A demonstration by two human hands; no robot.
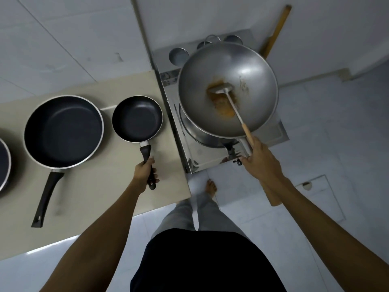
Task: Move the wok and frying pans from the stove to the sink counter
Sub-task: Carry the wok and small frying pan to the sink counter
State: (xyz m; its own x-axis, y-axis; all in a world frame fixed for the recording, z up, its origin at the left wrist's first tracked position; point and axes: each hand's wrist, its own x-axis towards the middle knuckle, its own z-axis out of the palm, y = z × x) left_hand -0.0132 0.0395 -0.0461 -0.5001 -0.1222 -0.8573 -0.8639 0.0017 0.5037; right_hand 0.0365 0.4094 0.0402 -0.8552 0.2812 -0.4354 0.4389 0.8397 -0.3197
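The left hand (145, 171) is wrapped around the black handle of the small frying pan (137, 119), which sits on the beige counter (109, 186) ahead of the fist, beside a larger frying pan (63, 131). The right hand (256, 157) grips the wok (228, 89) handle together with the wooden-handled spatula (229, 102), holding the wok above the steel stove (210, 157), beyond the knuckles.

Both forearms are bare, with no sleeves in view. The person wears a black top (206, 262), loose light grey trousers (195, 216), and nothing on the one visible foot (211, 186).
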